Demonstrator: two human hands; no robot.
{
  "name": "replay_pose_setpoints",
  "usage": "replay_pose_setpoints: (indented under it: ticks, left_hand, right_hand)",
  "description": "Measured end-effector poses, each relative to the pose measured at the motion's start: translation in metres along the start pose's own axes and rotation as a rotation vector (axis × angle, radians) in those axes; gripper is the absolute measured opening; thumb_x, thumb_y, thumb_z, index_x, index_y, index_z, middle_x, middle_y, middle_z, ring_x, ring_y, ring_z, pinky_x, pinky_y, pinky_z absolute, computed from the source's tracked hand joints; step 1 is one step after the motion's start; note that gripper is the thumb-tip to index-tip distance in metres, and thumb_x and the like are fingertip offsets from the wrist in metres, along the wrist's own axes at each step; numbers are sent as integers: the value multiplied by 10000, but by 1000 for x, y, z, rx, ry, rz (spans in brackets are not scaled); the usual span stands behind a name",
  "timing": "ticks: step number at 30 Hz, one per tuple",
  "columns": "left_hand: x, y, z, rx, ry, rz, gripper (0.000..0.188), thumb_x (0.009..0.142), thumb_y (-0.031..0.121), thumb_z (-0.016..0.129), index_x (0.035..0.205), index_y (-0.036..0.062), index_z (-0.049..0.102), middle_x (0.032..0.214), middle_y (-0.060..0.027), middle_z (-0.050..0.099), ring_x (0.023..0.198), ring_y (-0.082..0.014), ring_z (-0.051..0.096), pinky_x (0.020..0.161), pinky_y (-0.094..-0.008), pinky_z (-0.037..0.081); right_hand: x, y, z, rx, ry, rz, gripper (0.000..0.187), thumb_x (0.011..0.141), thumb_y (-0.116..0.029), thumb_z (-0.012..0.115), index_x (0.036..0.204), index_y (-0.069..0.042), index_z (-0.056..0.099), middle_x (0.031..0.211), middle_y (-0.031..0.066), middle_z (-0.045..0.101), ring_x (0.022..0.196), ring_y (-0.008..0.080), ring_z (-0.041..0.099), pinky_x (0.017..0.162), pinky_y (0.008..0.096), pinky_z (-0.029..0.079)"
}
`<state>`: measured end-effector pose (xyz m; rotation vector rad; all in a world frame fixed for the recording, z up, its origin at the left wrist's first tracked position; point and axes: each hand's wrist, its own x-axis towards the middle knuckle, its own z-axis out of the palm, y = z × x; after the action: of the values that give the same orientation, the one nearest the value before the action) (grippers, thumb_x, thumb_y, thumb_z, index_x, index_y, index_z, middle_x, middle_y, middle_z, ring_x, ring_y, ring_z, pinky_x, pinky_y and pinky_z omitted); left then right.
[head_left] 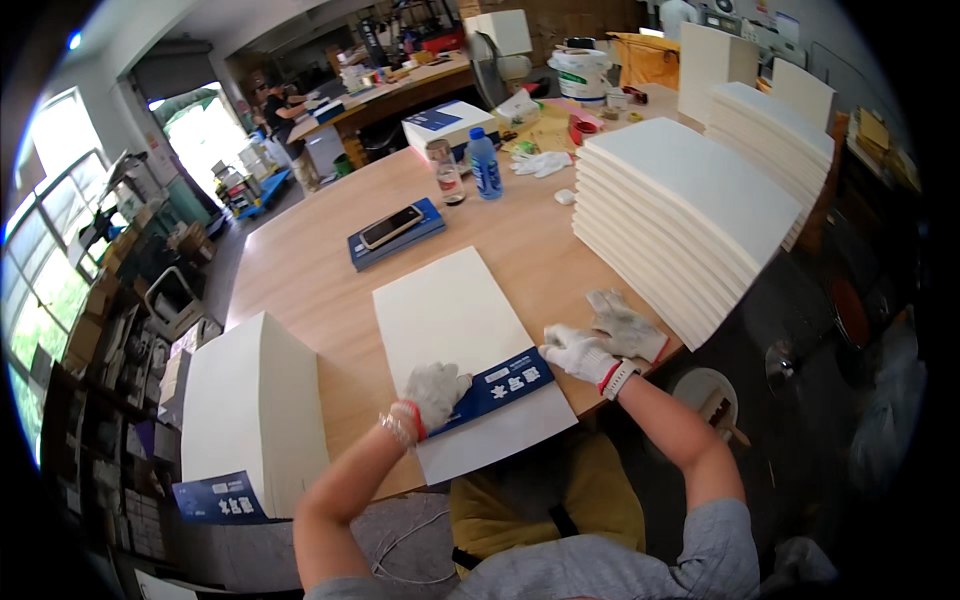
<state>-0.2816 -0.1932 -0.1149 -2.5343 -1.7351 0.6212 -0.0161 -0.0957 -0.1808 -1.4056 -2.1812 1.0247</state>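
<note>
In front of me lies a white paper pad [455, 310], its near part crossed by a blue paper band [505, 385] with white lettering. My left hand [434, 394], in a white knit glove, rests on the band's left part; its fingers are curled in, and what they may hold is hidden. At the band's right end is my gloved right hand [578, 353], its fingers pressed together against the band's edge. A loose, soiled work glove [628, 328] lies on the table just beyond it.
Tall stacks of white pads [680, 220] stand at right, another stack [255, 410] at left with a blue band. A phone [391, 227] lies on a blue box [425, 230], near a blue-capped bottle [485, 165] and a clear bottle [446, 172]. Another person [283, 125] stands far left.
</note>
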Motion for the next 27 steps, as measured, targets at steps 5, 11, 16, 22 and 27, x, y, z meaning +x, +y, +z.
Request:
replay_pose_setpoints:
  ticks: [5,11,16,22,27]
  left_hand:
    - [-57,65,53,-2145,-47,-232,355,914,400,612,1046,71,602,841,-19,576,769,-192,598,715,-330,518]
    - [-5,79,78,-3339,-79,-313,385,930,410,587,710,111,488,618,29,448,542,-98,484,508,-236,427]
    - [-10,75,71,-2990,546,-701,334,914,352,647,740,137,459,585,11,423,473,-122,419,445,-233,379]
    - [-100,45,67,-2286,731,-548,348,901,324,690,1071,37,589,812,-68,640,667,-169,626,609,-297,545]
    - [-220,21,65,-1228,1327,-481,468,928,234,667,1310,34,487,1206,-105,604,1049,-184,597,842,-295,535]
  right_hand:
    - [54,30,32,812,-57,68,407,958,-436,557,1075,-57,649,802,50,660,669,145,612,602,307,501]
    - [121,23,26,1106,-172,152,409,944,-427,592,1006,-30,668,871,54,685,643,159,629,581,315,512]
    - [143,-17,24,791,-295,-37,356,916,-292,644,1054,33,606,894,95,656,814,164,632,703,299,517]
    - [80,-70,53,1181,-130,-260,330,948,-157,572,1202,22,461,1049,74,593,881,123,602,745,275,516]
    - [47,-183,94,1189,-233,-521,221,943,-152,580,1119,-38,512,876,11,583,685,81,532,562,227,446]
